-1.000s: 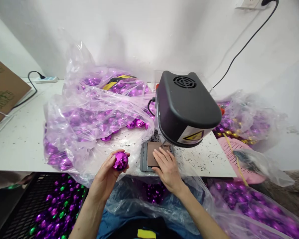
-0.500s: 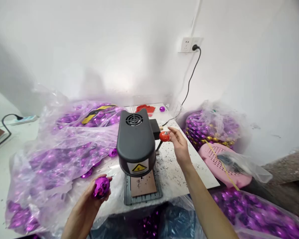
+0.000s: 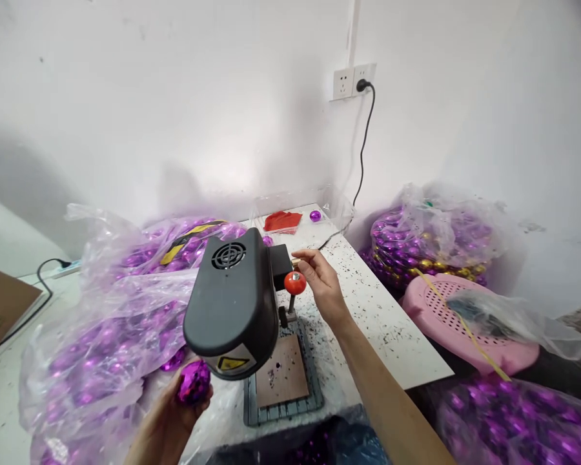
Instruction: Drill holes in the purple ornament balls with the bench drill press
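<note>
A shiny purple ball (image 3: 193,382) rests in my left hand (image 3: 167,407), the fingers curled around it, just left of a small black bench drill press (image 3: 230,303). On the press's right side, my right hand (image 3: 322,281) has thumb and forefinger closed on a small brass-coloured knob (image 3: 296,263) of the black side box (image 3: 281,258). Right by the fingers stands a red ball-shaped lever knob (image 3: 295,283). Under the press head, a brown board (image 3: 283,374) lies on the grey slotted base (image 3: 283,413). The drill bit is hidden behind the housing.
Clear plastic bags of purple balls (image 3: 97,349) cover the table's left. Dark shavings litter the white tabletop (image 3: 368,310). A red cloth (image 3: 283,221) lies at the back. Off the right edge are a pink perforated stool (image 3: 469,323) and more bagged balls (image 3: 518,420). A cord (image 3: 363,148) runs to the wall socket.
My right hand has gone from the red lever knob to the brass-coloured knob behind it. The view has shifted, with the press appearing further left and lower. The ball stays in my left hand.
</note>
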